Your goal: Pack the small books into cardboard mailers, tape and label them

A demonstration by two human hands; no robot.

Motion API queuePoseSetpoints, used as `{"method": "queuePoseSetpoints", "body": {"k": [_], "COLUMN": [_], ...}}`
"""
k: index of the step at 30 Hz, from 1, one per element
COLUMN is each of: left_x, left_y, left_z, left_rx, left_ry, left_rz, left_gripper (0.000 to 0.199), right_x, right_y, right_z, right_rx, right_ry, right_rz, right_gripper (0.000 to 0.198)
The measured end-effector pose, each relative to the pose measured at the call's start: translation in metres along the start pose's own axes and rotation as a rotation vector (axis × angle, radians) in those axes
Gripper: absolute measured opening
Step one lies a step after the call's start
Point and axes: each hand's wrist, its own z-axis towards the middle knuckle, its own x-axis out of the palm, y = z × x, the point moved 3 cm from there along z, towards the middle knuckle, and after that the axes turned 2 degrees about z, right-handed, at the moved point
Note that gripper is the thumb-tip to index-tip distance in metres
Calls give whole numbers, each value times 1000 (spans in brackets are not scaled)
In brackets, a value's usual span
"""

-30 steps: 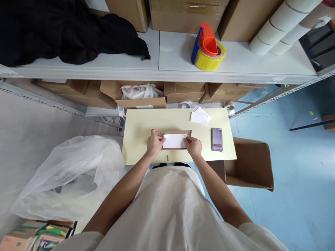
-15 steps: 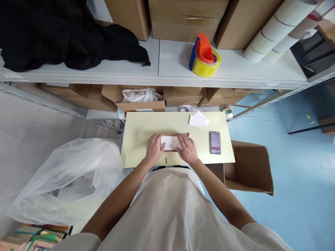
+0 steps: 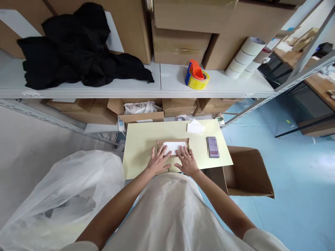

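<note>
A small brown cardboard parcel (image 3: 172, 140) lies on the pale yellow table (image 3: 141, 134), with a white label (image 3: 174, 146) flat on its top. My left hand (image 3: 158, 161) rests over the label's left part, fingers spread and stretched forward. On the right part lies my right hand (image 3: 187, 161), its fingers also spread and the thumb out to the side. Both hands press down flat and grip nothing. Shiny tape shows at the parcel's ends. Part of the label and the parcel's near edge are hidden under the fingers.
White labels (image 3: 195, 127) and a blurred purple item (image 3: 213, 147) lie on the table's right side. A tape dispenser (image 3: 196, 76), black cloth (image 3: 83, 55) and label rolls (image 3: 244, 57) sit on the shelf. An open carton (image 3: 248, 170) stands right; a plastic bag (image 3: 68, 184) bulges left.
My hands have gone from holding the label's two ends to lying flat on it with fingers spread. The camera view has tilted up, showing more of the shelf.
</note>
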Motion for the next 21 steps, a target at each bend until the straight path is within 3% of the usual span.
{"method": "queuePoseSetpoints", "body": {"k": [6, 10, 13, 17, 21], "left_x": [13, 26, 27, 19, 9], "left_y": [22, 46, 53, 48, 40], "left_z": [-15, -9, 5, 22, 24], "left_rx": [-283, -516, -575, -623, -793], "left_ry": [-59, -98, -101, -48, -105], "left_rz": [-130, -491, -641, -653, -582], "left_gripper": [64, 74, 65, 43, 46], "right_x": [8, 1, -3, 0, 8], "right_y": [-9, -38, -57, -62, -50], "right_z": [-12, -13, -3, 17, 18], "right_rx": [325, 547, 711, 757, 764], "right_ry": [-95, -135, -148, -121, -116], "right_rz": [115, 462, 732, 839, 817], "right_gripper": [60, 67, 65, 48, 38]}}
